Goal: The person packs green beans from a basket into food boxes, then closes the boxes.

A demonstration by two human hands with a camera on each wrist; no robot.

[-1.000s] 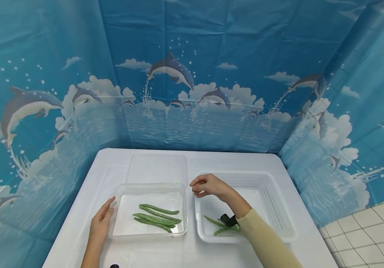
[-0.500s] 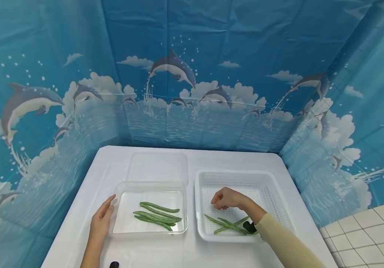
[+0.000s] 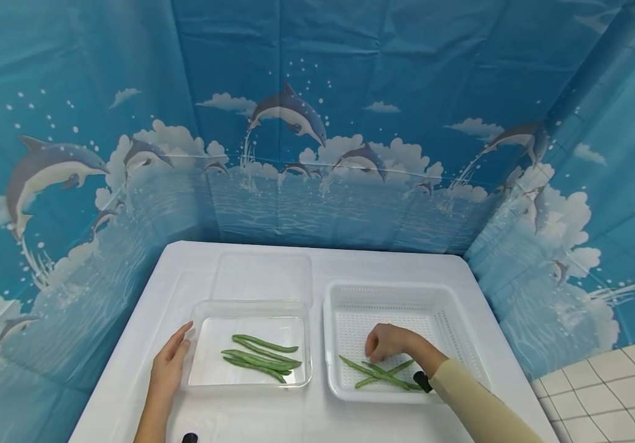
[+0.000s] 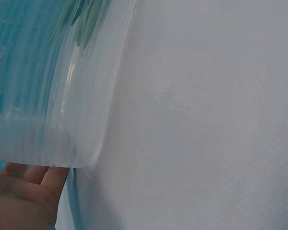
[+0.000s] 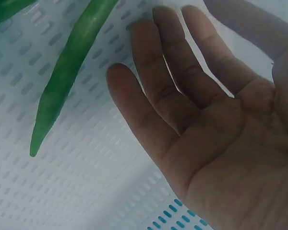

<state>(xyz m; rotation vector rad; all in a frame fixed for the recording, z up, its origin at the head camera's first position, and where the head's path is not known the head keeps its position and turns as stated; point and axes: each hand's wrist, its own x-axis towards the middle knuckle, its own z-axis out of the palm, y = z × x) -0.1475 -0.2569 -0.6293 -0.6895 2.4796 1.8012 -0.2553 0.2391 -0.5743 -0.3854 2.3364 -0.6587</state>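
Several green beans (image 3: 262,357) lie side by side in a clear plastic container (image 3: 307,344). My left hand (image 3: 169,363) rests against that container's left side, its fingers nearly straight; the left wrist view shows the fingers (image 4: 55,179) by the container wall (image 4: 101,120). On the right, a few more green beans (image 3: 375,372) lie crossed in a white perforated basket (image 3: 331,307). Just above them hovers my right hand (image 3: 395,343). Its palm faces the right wrist camera with loosely bent fingers (image 5: 187,67) holding nothing, beside one green bean (image 5: 62,86).
A flat translucent lid (image 3: 262,274) lies behind the clear container. The white table (image 3: 317,418) is backed by a blue dolphin-print curtain (image 3: 306,209). A small black object (image 3: 189,437) shows at the bottom edge near my left forearm.
My right hand has moved from the gap between the two containers rightward and down, over the beans in the basket. The left hand has stayed by the clear container.
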